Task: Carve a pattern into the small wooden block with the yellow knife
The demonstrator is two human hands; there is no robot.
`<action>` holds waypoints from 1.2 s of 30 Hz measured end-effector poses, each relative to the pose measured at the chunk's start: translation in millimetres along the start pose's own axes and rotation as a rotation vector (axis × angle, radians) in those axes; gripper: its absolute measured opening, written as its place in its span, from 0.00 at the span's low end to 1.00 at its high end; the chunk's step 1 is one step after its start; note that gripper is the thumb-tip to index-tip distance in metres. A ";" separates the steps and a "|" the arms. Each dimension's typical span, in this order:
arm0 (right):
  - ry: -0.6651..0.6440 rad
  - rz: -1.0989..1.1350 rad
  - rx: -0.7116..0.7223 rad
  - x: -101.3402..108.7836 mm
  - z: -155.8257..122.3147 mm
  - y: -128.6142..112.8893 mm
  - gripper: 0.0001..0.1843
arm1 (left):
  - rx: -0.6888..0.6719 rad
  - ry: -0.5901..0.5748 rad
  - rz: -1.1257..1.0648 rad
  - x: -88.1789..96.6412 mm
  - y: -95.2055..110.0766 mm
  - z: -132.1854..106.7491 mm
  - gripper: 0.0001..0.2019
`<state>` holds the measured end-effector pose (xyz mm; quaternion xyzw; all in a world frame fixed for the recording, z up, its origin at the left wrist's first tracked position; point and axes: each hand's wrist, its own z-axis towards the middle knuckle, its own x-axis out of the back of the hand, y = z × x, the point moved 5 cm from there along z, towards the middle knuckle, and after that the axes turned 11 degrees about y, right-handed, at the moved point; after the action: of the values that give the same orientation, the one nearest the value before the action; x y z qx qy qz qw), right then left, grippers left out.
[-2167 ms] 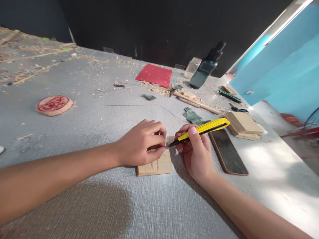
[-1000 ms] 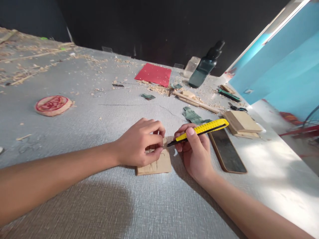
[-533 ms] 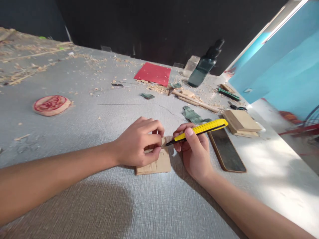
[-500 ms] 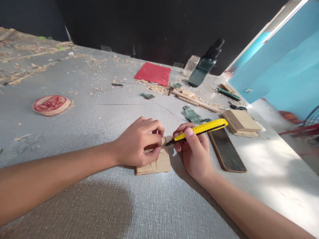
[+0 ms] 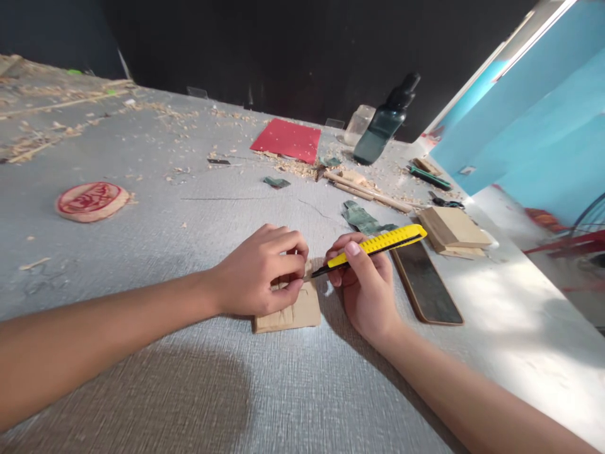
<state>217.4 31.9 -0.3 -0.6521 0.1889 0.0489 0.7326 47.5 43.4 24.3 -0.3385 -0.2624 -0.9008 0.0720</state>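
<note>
A small flat wooden block (image 5: pixel 306 309) with cut lines in its face lies on the table in front of me. My left hand (image 5: pixel 265 271) is curled over it, pressing on its top, and covers much of it. In my right hand (image 5: pixel 366 277) is a yellow utility knife (image 5: pixel 387 241), held like a pen between thumb and fingers. Its blade points left and meets the block's upper part close to my left thumb and fingertips. The blade's very tip is hidden there.
Right of my hands lie a phone (image 5: pixel 428 284) and stacked wooden blocks (image 5: pixel 454 228). Beyond are crumpled sandpaper (image 5: pixel 362 217), wooden sticks (image 5: pixel 368 190), red paper (image 5: pixel 288 140) and a dark dropper bottle (image 5: pixel 385 123). A carved round disc (image 5: pixel 92 202) sits left, with shavings behind.
The whole view has shifted slightly, so things sit a little further left. Both hands keep their hold, and the knife stays at the block with hardly any movement.
</note>
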 end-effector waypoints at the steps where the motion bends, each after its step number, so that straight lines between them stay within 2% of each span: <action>1: 0.008 0.002 0.003 0.1 0.1 -0.2 0.08 | 0.005 -0.006 -0.003 -0.4 -0.1 0.2 0.04; 10: 0.084 0.016 0.010 1.9 0.3 -2.4 0.08 | 0.045 -0.046 -0.015 -2.9 -2.9 1.6 0.06; 20: 0.246 0.048 -0.019 6.1 4.1 -3.4 0.06 | 0.055 -0.095 -0.030 -2.2 -3.5 -0.2 0.08; 23: 0.226 0.053 -0.043 4.7 4.4 -2.7 0.08 | 0.101 -0.102 -0.005 -3.6 -6.8 -0.3 0.14; 30: 0.138 0.047 -0.065 0.3 4.2 -1.6 0.09 | 0.136 -0.121 0.030 -6.6 -9.2 -1.0 0.13; 36: 0.244 0.040 -0.090 6.3 4.8 0.1 0.10 | 0.146 -0.135 0.020 -7.2 -9.9 -1.0 0.12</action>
<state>224.2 35.5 -2.2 -0.6815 0.2874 -0.0077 0.6730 49.3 51.0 14.7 -0.3950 -0.3280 -0.8537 0.0876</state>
